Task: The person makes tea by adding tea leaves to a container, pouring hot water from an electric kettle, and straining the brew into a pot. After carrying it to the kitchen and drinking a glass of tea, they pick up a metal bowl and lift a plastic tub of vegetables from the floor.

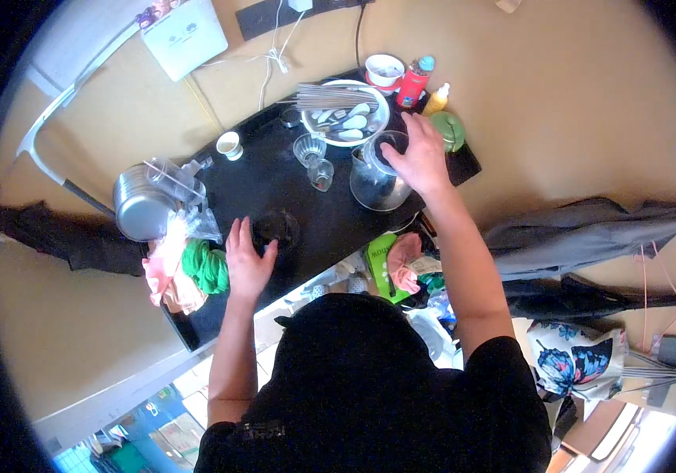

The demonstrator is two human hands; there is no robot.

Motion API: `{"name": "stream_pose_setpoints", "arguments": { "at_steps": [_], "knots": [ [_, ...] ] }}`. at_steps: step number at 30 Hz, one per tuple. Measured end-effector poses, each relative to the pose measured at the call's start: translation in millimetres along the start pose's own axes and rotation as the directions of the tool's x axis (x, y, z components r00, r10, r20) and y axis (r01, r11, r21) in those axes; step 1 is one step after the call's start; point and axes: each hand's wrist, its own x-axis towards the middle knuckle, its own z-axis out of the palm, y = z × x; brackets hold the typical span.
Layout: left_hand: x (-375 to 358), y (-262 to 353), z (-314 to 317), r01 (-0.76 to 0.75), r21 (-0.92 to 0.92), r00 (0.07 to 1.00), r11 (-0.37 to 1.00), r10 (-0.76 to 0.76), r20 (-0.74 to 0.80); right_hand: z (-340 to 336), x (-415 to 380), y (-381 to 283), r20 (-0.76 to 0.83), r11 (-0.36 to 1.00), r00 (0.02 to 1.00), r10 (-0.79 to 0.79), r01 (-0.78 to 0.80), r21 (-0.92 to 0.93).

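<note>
My left hand (pixel 249 264) is over the near left part of the black table, fingers apart and holding nothing. Its thumb and fingertips are beside a dark, see-through round dish (pixel 278 229) that blends into the tabletop. On the right, my right hand (pixel 423 156) reaches over the rim of a shiny, round pot-like container (pixel 377 188). Thumb and fingers there are spread, with the thumb over the container's mouth. Left of this container are a clear ribbed glass bowl (pixel 309 148) and a small glass cup (pixel 321 175).
A white basin (pixel 383 130) holds spoons and metal chopsticks. Behind it stand a white bowl (pixel 385 69), a red canister (pixel 413 85), a yellow bottle (pixel 437 98) and a green lidded container (pixel 447 130). A paper cup (pixel 229 146), stacked metal pans (pixel 139 214) and green cloth (pixel 206 266) lie left.
</note>
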Motion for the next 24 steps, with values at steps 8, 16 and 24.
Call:
{"name": "stream_pose_setpoints", "arguments": {
  "at_steps": [8, 16, 24],
  "knots": [
    [13, 22, 25, 0.035, 0.114, 0.999, 0.993, -0.037, 0.016, -9, 14, 26, 0.059, 0.667, 0.892, 0.449, -0.378, 0.642],
    [23, 24, 30, -0.037, 0.06, 0.998, 0.998, 0.04, -0.041, -25, 9, 33, 0.197, 0.389, 0.858, 0.474, -0.405, 0.828],
    [12, 19, 20, 0.034, -0.354, 0.98, 0.935, -0.101, -0.174, 22, -66, 107, -0.239, 0.713, 0.755, 0.611, -0.393, 0.581]
  ]
}}
